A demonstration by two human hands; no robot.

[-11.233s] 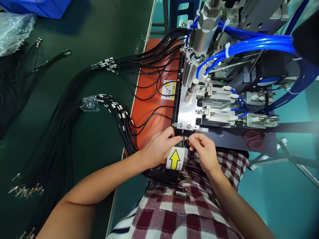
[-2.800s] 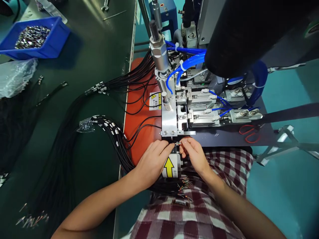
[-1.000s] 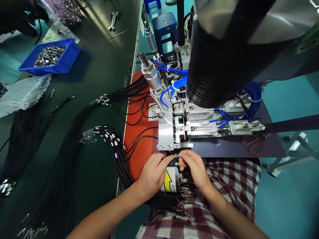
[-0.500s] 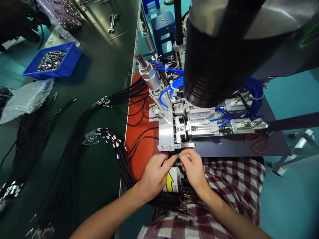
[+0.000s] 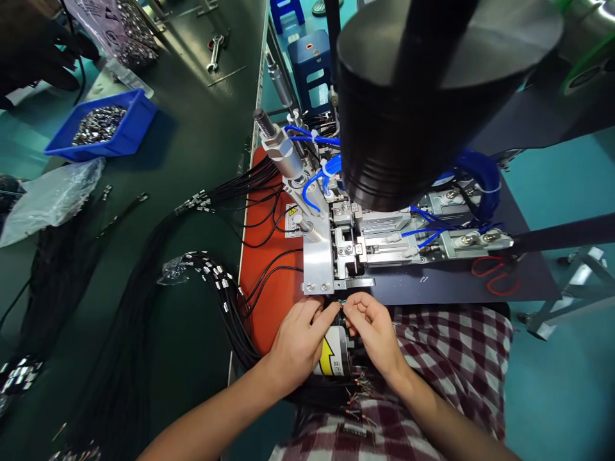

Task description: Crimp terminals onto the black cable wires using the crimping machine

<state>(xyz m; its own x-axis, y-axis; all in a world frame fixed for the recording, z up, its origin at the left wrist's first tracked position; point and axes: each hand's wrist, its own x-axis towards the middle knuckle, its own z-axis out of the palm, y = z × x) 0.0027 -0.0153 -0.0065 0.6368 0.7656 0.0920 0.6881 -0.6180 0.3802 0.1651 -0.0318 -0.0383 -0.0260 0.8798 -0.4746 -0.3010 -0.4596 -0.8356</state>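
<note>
Between our fingertips a short bit of thin wires [image 5: 342, 302] shows, just off the near edge of the machine's silver plate [image 5: 318, 259]. The thumb and forefinger of our right hand [image 5: 377, 323] are pinched together on them. The thumb of our left hand [image 5: 294, 349] points in to the same spot, its other fingers curled under; we cannot tell whether it grips, as the hand hides its own hold.

Just below, partly covered by that hand, we see a yellow-arrow label [image 5: 339, 352], and below it frayed wire ends [image 5: 358, 392] near our checked clothing [image 5: 451, 371]. An orange board [image 5: 269, 282] runs along the right edge of the tabletop [image 5: 192, 358], where black cables [image 5: 139, 294] lie. Red-handled scissors [image 5: 503, 293] rest toward the near right corner of the dark base plate [image 5: 432, 291]. At the tabletop's left edge stands a blue bin [image 5: 133, 131] of small metal parts [image 5: 102, 121]; a wrench [image 5: 215, 54] lies farther up, toward the right edge.
</note>
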